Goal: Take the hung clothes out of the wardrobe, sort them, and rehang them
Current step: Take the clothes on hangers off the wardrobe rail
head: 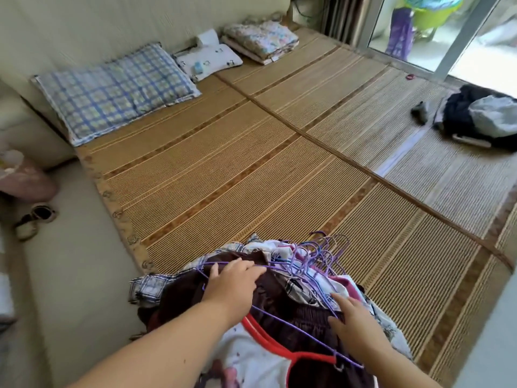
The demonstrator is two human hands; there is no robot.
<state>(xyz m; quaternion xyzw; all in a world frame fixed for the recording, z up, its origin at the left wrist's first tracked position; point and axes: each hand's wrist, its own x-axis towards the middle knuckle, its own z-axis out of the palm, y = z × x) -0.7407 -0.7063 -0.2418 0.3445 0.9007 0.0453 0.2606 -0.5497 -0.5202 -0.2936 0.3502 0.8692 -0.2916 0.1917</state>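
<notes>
A pile of clothes on hangers (279,303) lies at the near edge of the bed, on the bamboo mat (251,169). Several purple wire hangers (319,256) stick out of the pile's far end. A dark brown garment (279,292) lies on top, and a white top with red trim (268,357) is nearest to me. My left hand (232,287) rests on the brown garment, fingers fairly straight, touching a purple hanger wire. My right hand (352,315) presses on the pile's right side with straight fingers beside the hanger wires.
A blue plaid pillow (112,91), a small white pillow (209,61) and a folded floral quilt (260,40) lie at the head of the bed. A heap of dark and grey clothes (481,116) sits at the far right by the glass door. Shoes (33,219) lie on the floor at left.
</notes>
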